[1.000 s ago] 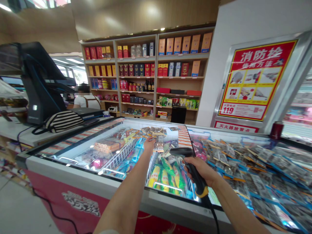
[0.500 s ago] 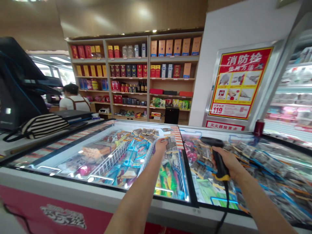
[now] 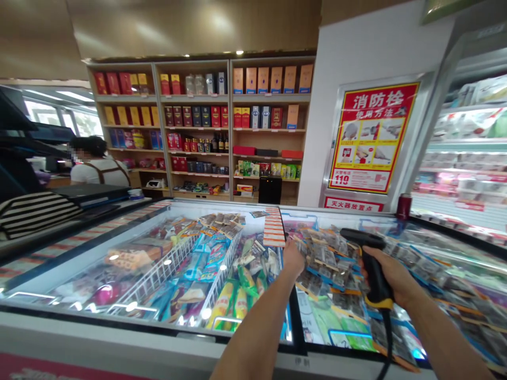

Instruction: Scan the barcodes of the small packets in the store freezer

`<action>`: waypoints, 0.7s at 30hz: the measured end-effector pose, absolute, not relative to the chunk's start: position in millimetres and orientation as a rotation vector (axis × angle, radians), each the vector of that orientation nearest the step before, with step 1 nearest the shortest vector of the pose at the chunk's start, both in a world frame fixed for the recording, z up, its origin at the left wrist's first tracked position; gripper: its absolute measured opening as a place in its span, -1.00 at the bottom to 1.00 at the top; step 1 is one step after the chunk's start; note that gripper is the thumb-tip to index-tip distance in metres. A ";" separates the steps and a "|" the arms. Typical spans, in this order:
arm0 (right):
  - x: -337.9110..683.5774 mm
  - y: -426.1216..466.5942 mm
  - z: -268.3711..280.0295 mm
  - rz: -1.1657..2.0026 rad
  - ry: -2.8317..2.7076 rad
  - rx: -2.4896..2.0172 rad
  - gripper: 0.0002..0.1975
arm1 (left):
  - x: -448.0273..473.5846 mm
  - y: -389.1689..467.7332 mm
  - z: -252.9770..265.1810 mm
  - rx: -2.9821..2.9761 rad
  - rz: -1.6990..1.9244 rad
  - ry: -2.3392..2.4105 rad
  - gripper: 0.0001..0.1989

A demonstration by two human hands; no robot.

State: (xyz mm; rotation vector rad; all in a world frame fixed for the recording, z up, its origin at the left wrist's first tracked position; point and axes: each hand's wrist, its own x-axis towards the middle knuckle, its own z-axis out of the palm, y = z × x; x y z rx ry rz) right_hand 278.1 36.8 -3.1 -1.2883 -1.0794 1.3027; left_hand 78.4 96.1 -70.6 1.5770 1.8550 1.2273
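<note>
My right hand (image 3: 396,274) is wrapped round the handle of a black and yellow barcode scanner (image 3: 376,272), whose head points left above the freezer glass. A cable hangs from its grip. My left hand (image 3: 293,258) is closed at the near-left edge of a heap of small snack packets (image 3: 327,253). It appears to grip a packet there, though its fingertips are partly hidden. The heap lies on the right-hand glass, left of the scanner. More packets (image 3: 428,269) are spread to the right of it. A smaller group of similar packets (image 3: 224,224) lies farther left.
A chest freezer (image 3: 190,335) with wire baskets and wrapped frozen goods (image 3: 206,258) stands before me. Orange-striped labels (image 3: 274,227) line its divider. A striped bag (image 3: 37,211) and a person (image 3: 99,163) are at left. Shelves (image 3: 198,126) and a red poster (image 3: 366,137) stand behind.
My left hand has moved right from above the striped labels to the packet heap, and the packet by its fingers has left the labels. The view has turned slightly right; the scanner stays in my right hand.
</note>
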 end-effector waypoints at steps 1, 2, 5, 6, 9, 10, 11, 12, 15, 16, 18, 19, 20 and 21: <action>273.0 38.4 -2.2 1.299 -1.098 -1.272 -0.76 | 70.5 96.3 -69.6 1.615 1.214 1.897 -0.59; 267.1 39.9 -0.9 1.301 -1.116 -1.260 -0.76 | 58.8 97.0 -68.4 1.645 1.200 1.943 -0.59; 246.2 42.9 3.8 1.334 -1.161 -1.237 -0.75 | 5.2 99.7 -65.2 1.676 1.157 2.108 -0.60; 239.0 43.7 5.2 1.353 -1.169 -1.232 -0.74 | -16.1 100.0 -64.7 1.652 1.144 2.184 -0.60; 218.9 46.4 7.4 1.395 -1.167 -1.209 -0.76 | -75.4 96.8 -65.3 1.577 1.094 2.360 -0.60; 212.7 47.6 7.4 1.410 -1.171 -1.203 -0.77 | -90.5 94.3 -66.2 1.576 1.081 2.390 -0.61; 206.7 48.8 7.1 1.424 -1.181 -1.195 -0.78 | -102.3 91.0 -67.4 1.589 1.070 2.406 -0.63; 200.8 49.9 6.8 1.440 -1.200 -1.184 -0.78 | -110.7 87.3 -68.7 1.609 1.062 2.412 -0.66; 182.5 50.7 6.6 1.482 -1.243 -1.135 -0.78 | -119.4 74.2 -72.2 1.667 1.061 2.396 -0.76; 176.3 49.7 6.9 1.491 -1.255 -1.126 -0.77 | -118.9 69.8 -72.7 1.668 1.068 2.392 -0.80; 164.5 45.5 7.6 1.501 -1.284 -1.124 -0.75 | -117.3 61.6 -72.5 1.636 1.093 2.396 -0.86; 159.0 42.5 7.9 1.503 -1.298 -1.128 -0.74 | -117.2 58.0 -71.8 1.601 1.113 2.404 -0.87; 154.0 39.0 7.9 1.507 -1.313 -1.132 -0.74 | -117.8 54.9 -70.7 1.553 1.133 2.415 -0.88; 149.4 35.3 7.5 1.518 -1.327 -1.135 -0.74 | -119.3 52.4 -69.4 1.498 1.153 2.422 -0.88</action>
